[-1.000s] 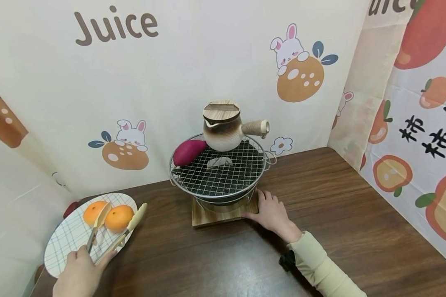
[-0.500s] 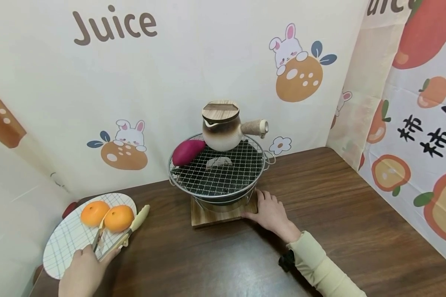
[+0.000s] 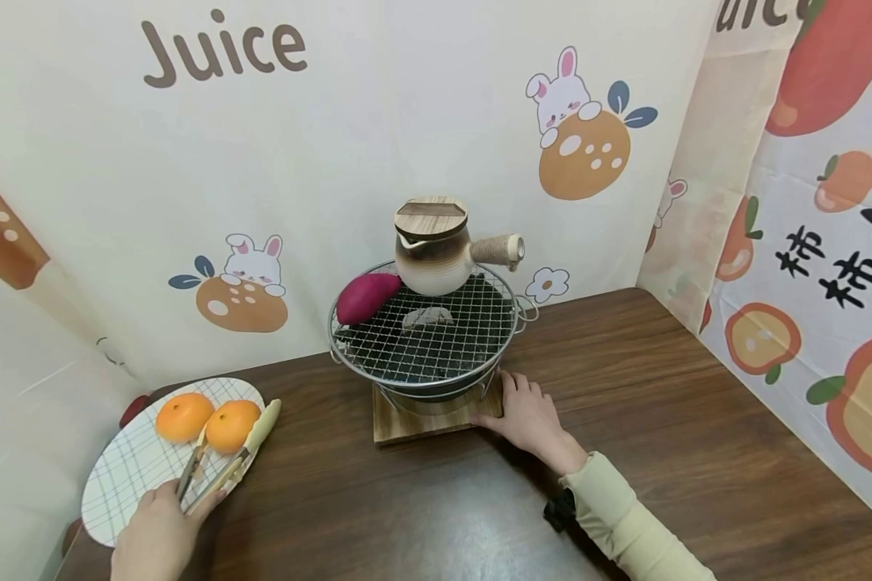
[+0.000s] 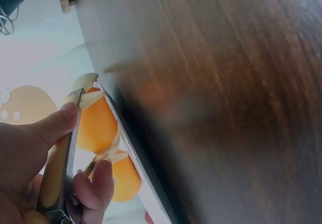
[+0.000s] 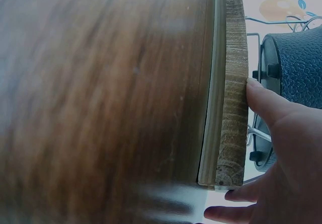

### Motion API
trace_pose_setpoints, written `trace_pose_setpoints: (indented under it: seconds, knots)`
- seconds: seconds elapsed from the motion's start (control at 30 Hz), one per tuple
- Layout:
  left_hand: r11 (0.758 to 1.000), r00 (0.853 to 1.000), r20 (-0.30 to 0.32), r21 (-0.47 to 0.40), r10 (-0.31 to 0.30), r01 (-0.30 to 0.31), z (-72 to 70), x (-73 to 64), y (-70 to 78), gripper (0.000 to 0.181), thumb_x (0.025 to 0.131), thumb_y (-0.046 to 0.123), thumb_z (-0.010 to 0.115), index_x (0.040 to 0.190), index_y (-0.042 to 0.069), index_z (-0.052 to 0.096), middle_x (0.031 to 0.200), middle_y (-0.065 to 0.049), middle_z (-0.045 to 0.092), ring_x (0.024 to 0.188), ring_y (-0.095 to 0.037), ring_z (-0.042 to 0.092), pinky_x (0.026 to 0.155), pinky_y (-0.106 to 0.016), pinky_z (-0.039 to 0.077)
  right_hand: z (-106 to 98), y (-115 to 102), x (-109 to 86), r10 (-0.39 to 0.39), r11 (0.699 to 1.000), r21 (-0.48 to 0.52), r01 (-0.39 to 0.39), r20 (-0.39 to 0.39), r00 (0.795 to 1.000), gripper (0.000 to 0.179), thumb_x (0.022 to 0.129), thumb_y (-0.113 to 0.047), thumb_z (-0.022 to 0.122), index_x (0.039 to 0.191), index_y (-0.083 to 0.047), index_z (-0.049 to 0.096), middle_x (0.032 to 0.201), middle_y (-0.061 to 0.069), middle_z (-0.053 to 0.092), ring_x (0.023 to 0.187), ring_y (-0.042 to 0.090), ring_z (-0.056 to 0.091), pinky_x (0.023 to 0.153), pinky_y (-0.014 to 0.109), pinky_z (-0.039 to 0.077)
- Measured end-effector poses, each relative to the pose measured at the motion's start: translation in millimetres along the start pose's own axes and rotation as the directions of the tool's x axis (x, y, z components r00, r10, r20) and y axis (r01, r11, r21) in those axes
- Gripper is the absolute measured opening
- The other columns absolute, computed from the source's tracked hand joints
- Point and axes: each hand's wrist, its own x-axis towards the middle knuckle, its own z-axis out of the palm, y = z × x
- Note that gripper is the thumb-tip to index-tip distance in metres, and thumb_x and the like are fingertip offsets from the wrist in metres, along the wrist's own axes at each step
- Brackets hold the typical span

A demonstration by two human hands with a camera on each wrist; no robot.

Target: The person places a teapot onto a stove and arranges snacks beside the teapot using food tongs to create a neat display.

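The left hand [image 3: 156, 534] holds tongs [image 3: 260, 432], their tips around one orange fruit [image 3: 231, 426] beside a second fruit [image 3: 183, 417] on a plate [image 3: 125, 486]. The right hand [image 3: 532, 417], fingers spread, touches a wooden board [image 3: 410, 425] on the bench [image 3: 349, 508]. On the board stands a round grill [image 3: 443, 347], with a purple lump [image 3: 366, 298] and a pot [image 3: 433, 270] on top.

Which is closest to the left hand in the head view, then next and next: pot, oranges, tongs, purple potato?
1. Tongs: held in the left hand.
2. Oranges: on the plate, just past the hand; the two are too close to rank.
3. Purple potato: left side of the grill.
4. Pot: back of the grill, farthest.
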Motion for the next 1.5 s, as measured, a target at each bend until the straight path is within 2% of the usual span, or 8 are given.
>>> trace_pose_setpoints:
  seconds: [0.13, 0.43, 0.7, 0.83, 0.93, 1.03, 1.3, 1.5]
  knots:
    - [1.000, 1.000, -0.004, 0.001, -0.015, 0.015, 0.6, -0.9, -0.3, 0.099, 0.086, 0.071, 0.055, 0.129, -0.017, 0.044, 0.113, -0.039, 0.053, 0.100, -0.057, 0.057, 0.072, -0.058, 0.051, -0.3, -0.5, 0.3, 0.001, 1.000, -0.003, -0.001, 0.003, 1.000, 0.099, 0.078, -0.066, 0.068, 0.144, 0.002, 0.041, 0.141, 0.024, 0.050, 0.124, 0.046, 0.052, 0.097, 0.059, 0.046]
    - [0.995, 0.995, -0.001, -0.015, -0.096, 0.096, 7.6, -7.6, -1.6, 0.094, 0.087, 0.068, 0.056, 0.130, -0.015, 0.044, 0.115, -0.038, 0.054, 0.087, -0.041, 0.061, 0.072, -0.054, 0.051, 0.5, -1.7, 0.6, 0.003, 1.000, -0.005, -0.003, 0.011, 1.000, 0.100, 0.078, -0.068, 0.067, 0.145, 0.002, 0.041, 0.141, 0.023, 0.050, 0.125, 0.046, 0.052, 0.098, 0.059, 0.045]
    - [0.995, 0.995, -0.045, -0.065, -0.084, 0.081, 3.0, -10.9, 1.4, 0.094, 0.090, 0.071, 0.047, 0.136, -0.010, 0.041, 0.127, -0.038, 0.049, 0.102, -0.051, 0.057, 0.076, -0.060, 0.049, -0.5, -2.3, 0.2, 0.005, 1.000, 0.000, -0.005, 0.005, 1.000, 0.100, 0.078, -0.067, 0.068, 0.145, 0.002, 0.041, 0.141, 0.024, 0.050, 0.125, 0.046, 0.052, 0.097, 0.060, 0.045]
    - [0.994, 0.996, -0.065, -0.097, -0.063, 0.056, -5.2, -13.3, 6.5, 0.092, 0.091, 0.070, 0.046, 0.139, -0.008, 0.040, 0.133, -0.038, 0.046, 0.112, -0.053, 0.053, 0.082, -0.065, 0.047, -0.6, -1.7, 0.0, 0.007, 1.000, 0.004, -0.007, 0.011, 1.000, 0.100, 0.078, -0.066, 0.067, 0.145, 0.002, 0.040, 0.142, 0.024, 0.050, 0.125, 0.046, 0.051, 0.098, 0.060, 0.045]
    - [0.993, 0.993, -0.120, -0.121, -0.020, 0.006, -12.1, -16.4, 12.1, 0.086, 0.093, 0.065, 0.049, 0.139, -0.007, 0.041, 0.134, -0.037, 0.047, 0.117, -0.055, 0.050, 0.086, -0.066, 0.046, -0.9, -1.4, 0.0, 0.004, 1.000, 0.002, -0.004, 0.009, 1.000, 0.100, 0.078, -0.067, 0.068, 0.145, 0.002, 0.040, 0.141, 0.024, 0.050, 0.125, 0.046, 0.052, 0.098, 0.059, 0.045]
    - [0.988, 0.981, -0.192, -0.149, 0.022, -0.052, -17.9, -20.6, 18.2, 0.081, 0.093, 0.059, 0.054, 0.139, -0.006, 0.043, 0.132, -0.036, 0.049, 0.116, -0.055, 0.051, 0.085, -0.065, 0.046, -1.4, -1.2, -0.5, 0.000, 1.000, -0.003, 0.000, 0.005, 1.000, 0.100, 0.078, -0.067, 0.068, 0.145, 0.002, 0.040, 0.141, 0.024, 0.050, 0.124, 0.046, 0.052, 0.098, 0.059, 0.045]
    - [0.967, 0.943, -0.327, -0.214, 0.062, -0.138, -31.3, -34.7, 34.9, 0.075, 0.090, 0.051, 0.064, 0.141, -0.001, 0.046, 0.128, -0.031, 0.054, 0.112, -0.054, 0.054, 0.080, -0.062, 0.044, 1.9, 1.2, 0.3, -0.002, 1.000, 0.000, 0.002, -0.002, 1.000, 0.100, 0.078, -0.067, 0.067, 0.145, 0.002, 0.040, 0.141, 0.025, 0.050, 0.125, 0.046, 0.052, 0.097, 0.059, 0.046]
    - [0.959, 0.928, -0.355, -0.204, 0.114, -0.196, -42.5, -44.4, 46.5, 0.073, 0.091, 0.050, 0.064, 0.139, -0.002, 0.047, 0.127, -0.031, 0.054, 0.112, -0.050, 0.054, 0.084, -0.062, 0.044, 2.2, 1.3, -0.3, -0.002, 1.000, 0.000, 0.002, -0.013, 1.000, 0.100, 0.077, -0.066, 0.069, 0.144, 0.003, 0.042, 0.140, 0.025, 0.052, 0.123, 0.046, 0.053, 0.096, 0.059, 0.047]
